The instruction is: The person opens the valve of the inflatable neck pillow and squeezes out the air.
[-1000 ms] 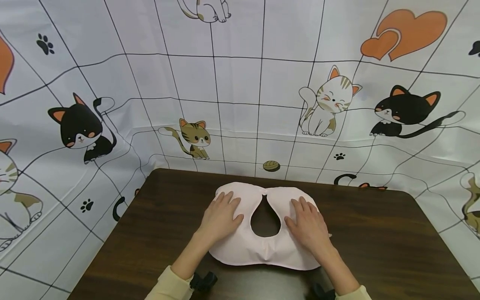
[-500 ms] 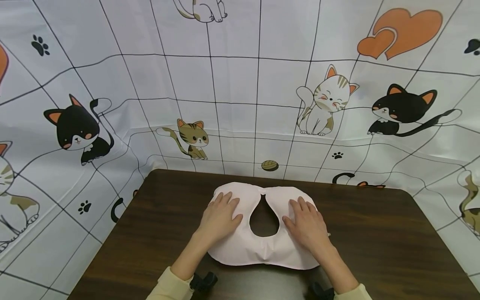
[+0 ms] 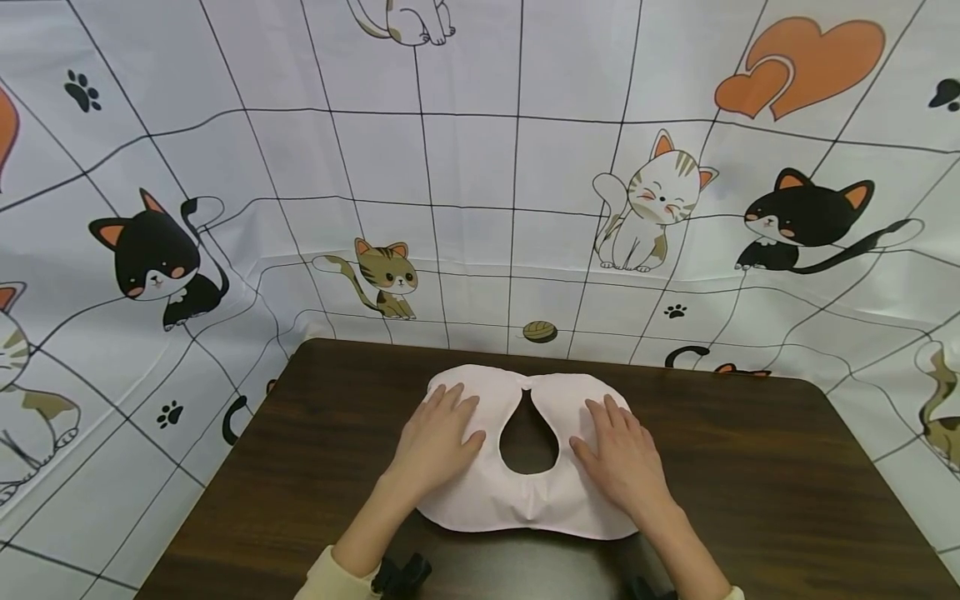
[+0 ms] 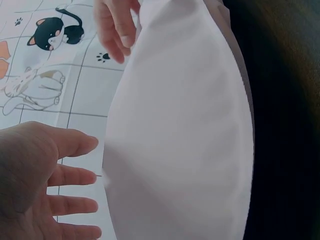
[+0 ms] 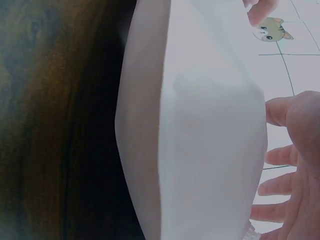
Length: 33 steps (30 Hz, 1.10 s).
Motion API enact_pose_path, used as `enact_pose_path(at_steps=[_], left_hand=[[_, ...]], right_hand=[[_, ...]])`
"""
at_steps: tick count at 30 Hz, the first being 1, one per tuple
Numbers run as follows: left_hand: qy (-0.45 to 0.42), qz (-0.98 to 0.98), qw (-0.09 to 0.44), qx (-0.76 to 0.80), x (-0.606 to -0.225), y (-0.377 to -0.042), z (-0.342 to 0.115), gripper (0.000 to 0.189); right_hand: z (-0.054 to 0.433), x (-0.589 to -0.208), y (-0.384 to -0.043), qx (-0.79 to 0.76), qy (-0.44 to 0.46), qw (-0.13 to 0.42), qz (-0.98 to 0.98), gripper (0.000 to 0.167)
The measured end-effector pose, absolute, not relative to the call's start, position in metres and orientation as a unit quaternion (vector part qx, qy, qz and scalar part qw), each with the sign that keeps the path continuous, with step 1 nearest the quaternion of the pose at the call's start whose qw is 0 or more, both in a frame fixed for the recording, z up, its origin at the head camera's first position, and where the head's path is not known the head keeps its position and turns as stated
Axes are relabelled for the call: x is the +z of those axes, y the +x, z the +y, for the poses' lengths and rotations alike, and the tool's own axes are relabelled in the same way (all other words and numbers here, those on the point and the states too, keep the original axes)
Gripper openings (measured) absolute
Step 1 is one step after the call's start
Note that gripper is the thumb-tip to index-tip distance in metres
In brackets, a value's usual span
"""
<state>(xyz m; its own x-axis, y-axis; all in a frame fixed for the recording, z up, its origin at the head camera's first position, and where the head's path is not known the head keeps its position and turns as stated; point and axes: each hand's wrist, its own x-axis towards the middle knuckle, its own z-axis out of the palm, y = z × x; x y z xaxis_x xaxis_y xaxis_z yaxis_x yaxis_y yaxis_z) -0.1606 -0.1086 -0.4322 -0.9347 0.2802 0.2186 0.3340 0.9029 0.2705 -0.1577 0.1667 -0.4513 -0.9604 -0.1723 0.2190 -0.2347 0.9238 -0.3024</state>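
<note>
A pale pink neck pillow [image 3: 532, 504] lies on the brown table, its two ends meeting at the far side around a teardrop-shaped hole. Over its left half is my left hand [image 3: 438, 442], fingers spread and pointing away from me. My right hand [image 3: 622, 458] lies the same way over the right half. In the left wrist view, the fingers [image 4: 75, 205] of my left hand reach to the edge of the pillow [image 4: 175, 115]. Fingers [image 5: 275, 185] of my right hand meet the pillow's edge [image 5: 215, 150] in the right wrist view. Neither hand grips it.
The dark wooden table [image 3: 750, 467] extends left and right of the pillow. Behind it hangs a white sheet [image 3: 480, 158] with grid lines and printed cats. Black wrist straps [image 3: 405, 575] and pale yellow sleeves [image 3: 337, 575] show at the bottom.
My right hand has shifted slightly to the right on the pillow. The left hand barely moves, its forearm drawing a little left. The pillow stays in place.
</note>
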Motion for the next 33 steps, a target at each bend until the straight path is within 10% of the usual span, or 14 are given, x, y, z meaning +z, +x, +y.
enact_pose_path(at_steps=[33], left_hand=[[-0.159,-0.967,0.095,-0.175,-0.453,-0.142,-0.117,0.042]], right_hand=[[0.167,-0.474,-0.145,0.148,0.113,0.1,-0.977,0.061]])
